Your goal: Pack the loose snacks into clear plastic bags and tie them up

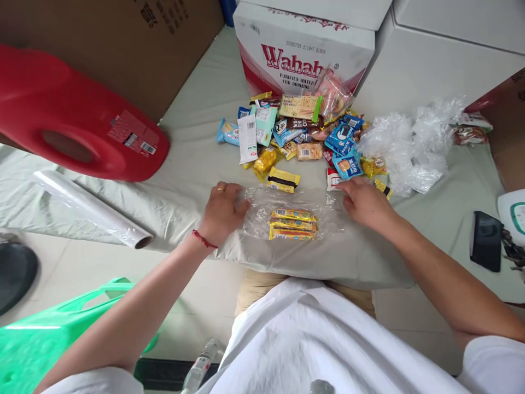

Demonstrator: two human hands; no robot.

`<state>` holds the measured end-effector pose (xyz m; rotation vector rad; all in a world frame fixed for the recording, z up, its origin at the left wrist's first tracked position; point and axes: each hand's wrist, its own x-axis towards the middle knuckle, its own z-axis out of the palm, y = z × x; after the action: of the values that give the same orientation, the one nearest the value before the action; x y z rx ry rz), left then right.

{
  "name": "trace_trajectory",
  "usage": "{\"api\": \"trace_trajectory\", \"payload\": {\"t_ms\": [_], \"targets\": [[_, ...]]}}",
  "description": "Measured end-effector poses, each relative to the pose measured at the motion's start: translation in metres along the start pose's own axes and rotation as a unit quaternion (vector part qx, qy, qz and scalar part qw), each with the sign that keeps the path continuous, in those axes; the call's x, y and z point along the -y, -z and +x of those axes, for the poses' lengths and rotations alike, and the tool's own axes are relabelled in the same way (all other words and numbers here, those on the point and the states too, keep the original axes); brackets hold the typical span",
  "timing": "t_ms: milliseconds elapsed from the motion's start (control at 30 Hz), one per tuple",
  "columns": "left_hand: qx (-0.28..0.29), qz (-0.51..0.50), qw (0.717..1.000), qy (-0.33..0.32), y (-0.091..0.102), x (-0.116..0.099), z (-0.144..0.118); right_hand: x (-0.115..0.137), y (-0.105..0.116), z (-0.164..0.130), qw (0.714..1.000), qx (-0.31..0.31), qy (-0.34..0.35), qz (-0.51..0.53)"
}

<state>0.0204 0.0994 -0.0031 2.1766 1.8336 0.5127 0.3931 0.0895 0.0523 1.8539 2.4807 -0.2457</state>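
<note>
Near the front edge of the worktop (192,164), a clear plastic bag (287,210) lies flat with yellow snack packets (292,224) stacked inside it. The left hand (223,210) grips the bag's left edge with fingers curled; the right hand (363,201) holds the bag's right edge, fingers bent onto the film. Just behind the bag sits a pile of mixed snacks (303,134), in front of a water carton (303,52). Crumpled plastic wrap (406,148) lies toward the right edge, a roll of film (92,209) at the left front corner.
</note>
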Motion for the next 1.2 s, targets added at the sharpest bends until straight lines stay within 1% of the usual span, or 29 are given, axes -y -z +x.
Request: {"api": "trace_trajectory", "payload": {"t_ms": [33,67,133,167,200,233,267,333,367,400,433,467,500,567,633,700,800,867,933,1000,1033,1067,1100,1133,1200], "targets": [[-0.035,0.003,0.999,0.015,0.006,0.002,-0.002,0.004,0.002,0.008,1.0,-0.021,0.019,0.004],[-0.077,0.009,0.997,0.026,0.014,0.002,-0.005,0.009,0.003,0.017,0.999,-0.028,0.04,0.013],[-0.179,0.026,0.983,0.03,0.03,-0.003,-0.018,0.022,0.001,0.035,0.997,-0.006,0.075,0.025],[-0.222,0.029,0.975,0.019,0.036,-0.008,-0.027,0.029,-0.003,0.044,0.996,0.011,0.085,0.022],[-0.248,0.027,0.968,-0.003,0.039,-0.017,-0.036,0.037,-0.006,0.052,0.996,0.026,0.088,0.014],[-0.251,0.016,0.967,-0.042,0.04,-0.027,-0.045,0.044,-0.01,0.059,0.996,0.037,0.085,0.007],[-0.215,-0.002,0.972,-0.092,0.037,-0.039,-0.052,0.05,-0.013,0.064,0.996,0.045,0.076,0.003],[-0.094,-0.035,0.975,-0.197,0.023,-0.064,-0.059,0.059,-0.017,0.072,0.996,0.067,0.05,0.017],[-0.037,-0.035,0.974,-0.219,0.014,-0.075,-0.058,0.062,-0.017,0.075,0.995,0.087,0.035,0.035],[0.004,-0.03,0.972,-0.232,0.003,-0.085,-0.055,0.063,-0.016,0.077,0.992,0.112,0.025,0.058],[0.032,-0.022,0.972,-0.232,-0.007,-0.092,-0.051,0.064,-0.014,0.078,0.987,0.135,0.02,0.085],[0.05,-0.013,0.973,-0.225,-0.016,-0.097,-0.048,0.063,-0.012,0.078,0.982,0.15,0.021,0.113],[0.057,-0.006,0.975,-0.217,-0.023,-0.1,-0.045,0.062,-0.009,0.078,0.978,0.152,0.029,0.142],[0.046,0.008,0.98,-0.194,-0.033,-0.102,-0.044,0.058,-0.004,0.075,0.971,0.121,0.058,0.198],[0.016,0.02,0.985,-0.172,-0.037,-0.103,-0.049,0.056,0.002,0.068,0.958,0.09,0.095,0.256],[-0.008,0.028,0.987,-0.156,-0.038,-0.104,-0.054,0.056,0.006,0.054,0.936,0.084,0.137,0.313],[-0.012,0.023,0.99,-0.139,-0.039,-0.105,-0.059,0.062,0.003,0.025,0.91,0.082,0.212,0.347],[-0.016,-0.015,0.992,-0.127,-0.041,-0.103,-0.06,0.067,-0.007,0.005,0.903,0.068,0.264,0.333],[-0.014,-0.103,0.986,-0.127,-0.041,-0.095,-0.061,0.071,-0.02,-0.011,0.902,0.046,0.303,0.305],[0.014,-0.231,0.964,-0.131,-0.037,-0.082,-0.065,0.075,-0.034,-0.021,0.909,0.025,0.325,0.259],[0.033,-0.296,0.947,-0.121,-0.035,-0.074,-0.066,0.076,-0.04,-0.024,0.913,0.022,0.335,0.23],[0.044,-0.354,0.929,-0.098,-0.031,-0.065,-0.068,0.078,-0.045,-0.027,0.917,0.026,0.345,0.2],[0.034,-0.399,0.914,-0.061,-0.028,-0.055,-0.068,0.08,-0.048,-0.028,0.919,0.034,0.354,0.169],[-0.001,-0.428,0.904,-0.009,-0.024,-0.046,-0.067,0.082,-0.051,-0.029,0.921,0.045,0.361,0.138],[-0.123,-0.433,0.886,0.111,-0.019,-0.03,-0.061,0.086,-0.052,-0.029,0.922,0.063,0.373,0.083]]}}
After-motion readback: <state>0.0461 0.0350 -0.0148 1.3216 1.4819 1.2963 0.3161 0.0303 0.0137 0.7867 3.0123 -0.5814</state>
